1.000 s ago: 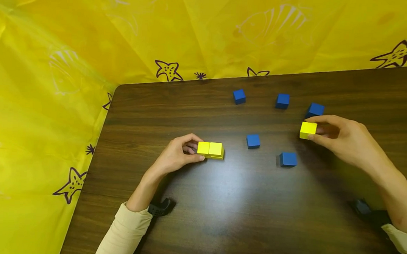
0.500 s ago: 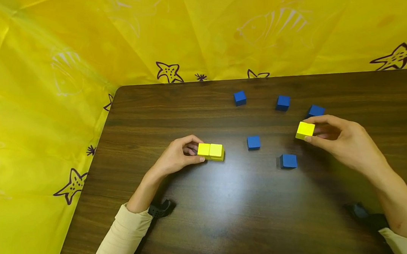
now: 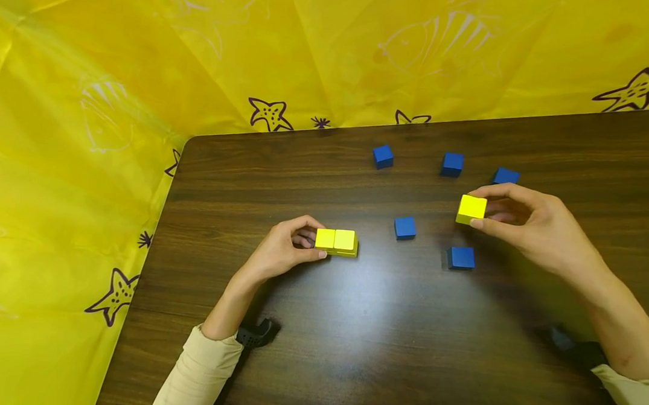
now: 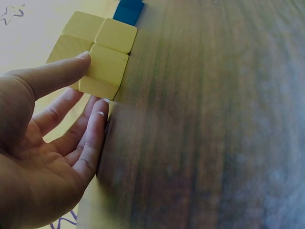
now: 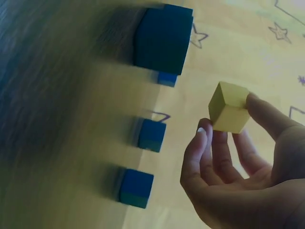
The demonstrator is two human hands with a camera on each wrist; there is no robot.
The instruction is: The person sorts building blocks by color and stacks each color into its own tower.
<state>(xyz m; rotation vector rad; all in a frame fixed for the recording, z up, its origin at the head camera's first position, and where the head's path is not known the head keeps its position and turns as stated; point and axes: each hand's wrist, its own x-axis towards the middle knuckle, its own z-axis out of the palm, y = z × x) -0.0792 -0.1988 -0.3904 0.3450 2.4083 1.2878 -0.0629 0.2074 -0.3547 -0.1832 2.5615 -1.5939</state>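
Observation:
On the table, yellow cubes (image 3: 346,242) stand side by side and stacked two high, a small block wall. My left hand (image 3: 279,249) pinches its left end, the thumb across the near face of the yellow cubes (image 4: 108,67) in the left wrist view. Up in the air, my right hand (image 3: 541,227) holds a single yellow cube (image 3: 471,209) between thumb and fingertips. That yellow cube (image 5: 229,107) shows tilted in the right wrist view, clear of the tabletop. A blue cube (image 3: 506,176) lies just behind the right hand, partly covered by it.
More blue cubes lie apart on the dark wooden table (image 3: 317,359): two at the back, one blue cube (image 3: 405,228) right of the yellow stack, another blue cube (image 3: 460,258) in front of the right hand. A yellow patterned sheet (image 3: 331,52) borders the table's back and left edges.
My right hand has moved left with the yellow cube, away from the back right blue cube. The left hand and the yellow stack have stayed in place.

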